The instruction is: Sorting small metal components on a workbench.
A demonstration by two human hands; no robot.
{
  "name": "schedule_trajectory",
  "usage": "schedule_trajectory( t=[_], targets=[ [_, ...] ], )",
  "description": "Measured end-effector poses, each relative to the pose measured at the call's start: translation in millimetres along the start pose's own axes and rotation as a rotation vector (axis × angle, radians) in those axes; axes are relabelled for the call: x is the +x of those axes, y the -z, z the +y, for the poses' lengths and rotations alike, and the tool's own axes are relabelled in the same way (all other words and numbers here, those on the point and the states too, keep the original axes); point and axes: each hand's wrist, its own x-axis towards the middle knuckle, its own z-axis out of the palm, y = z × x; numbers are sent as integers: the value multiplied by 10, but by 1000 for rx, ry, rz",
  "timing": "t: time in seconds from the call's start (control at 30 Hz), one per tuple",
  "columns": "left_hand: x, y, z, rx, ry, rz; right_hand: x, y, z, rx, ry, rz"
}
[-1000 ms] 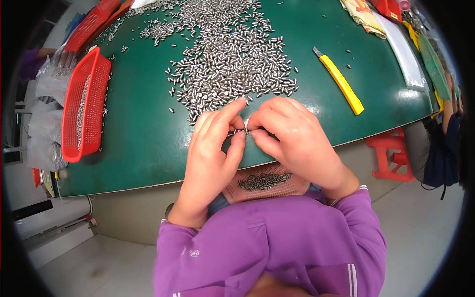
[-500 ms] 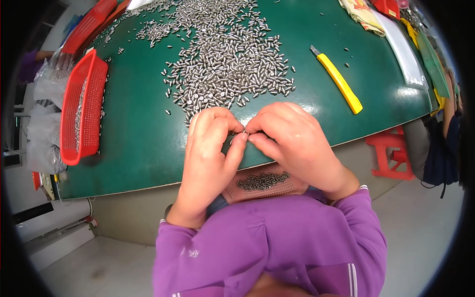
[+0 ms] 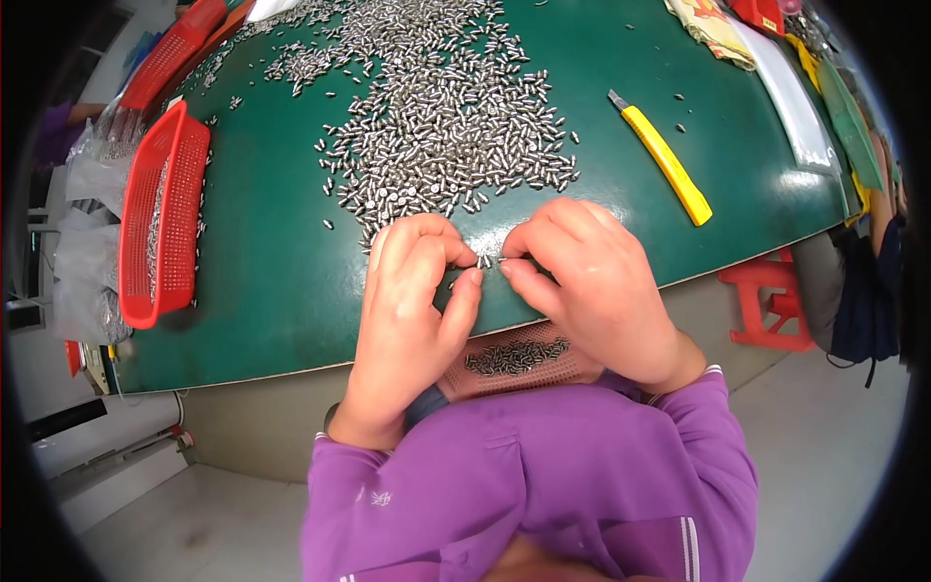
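Note:
Close to the table's near edge, my left hand [image 3: 412, 281] has its fingers curled and the thumb near the index tip. Whether a piece is between them is too small to make out. Facing it across a narrow gap, my right hand [image 3: 587, 272] pinches a tiny silvery part at its thumb and index tips. Small metal parts [image 3: 486, 261] show in the gap between both sets of fingertips. Just beyond my hands spreads a large pile of short, pointed metal parts [image 3: 456, 126] on the green table [image 3: 281, 291].
A yellow utility knife [image 3: 669, 167] lies right of the pile, blade out. At left stands a red perforated basket [image 3: 131, 242] with metal parts inside. Below the table edge, a pink basket [image 3: 465, 380] holds more parts. A red stool [image 3: 771, 301] is at lower right.
My right hand has drawn away slightly to the right, so the fingertips that met are now apart. Small metal parts show between them. My left hand has barely moved.

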Motion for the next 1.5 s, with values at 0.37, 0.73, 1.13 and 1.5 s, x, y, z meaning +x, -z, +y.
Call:
schedule_trajectory(
  t=[0.37, 0.73, 1.13, 1.5],
  targets=[
    [6, -6, -2, -8, 2, 11, 15, -7, 9, 32, -34, -13],
    [12, -4, -20, -16, 20, 4, 70, -53, 43, 84, -24, 3],
    [5, 14, -16, -35, 30, -13, 69, -71, 54, 126, -29, -30],
    [-4, 25, -18, -19, 10, -33, 21, -115, 45, 100, -17, -4]
  ],
)
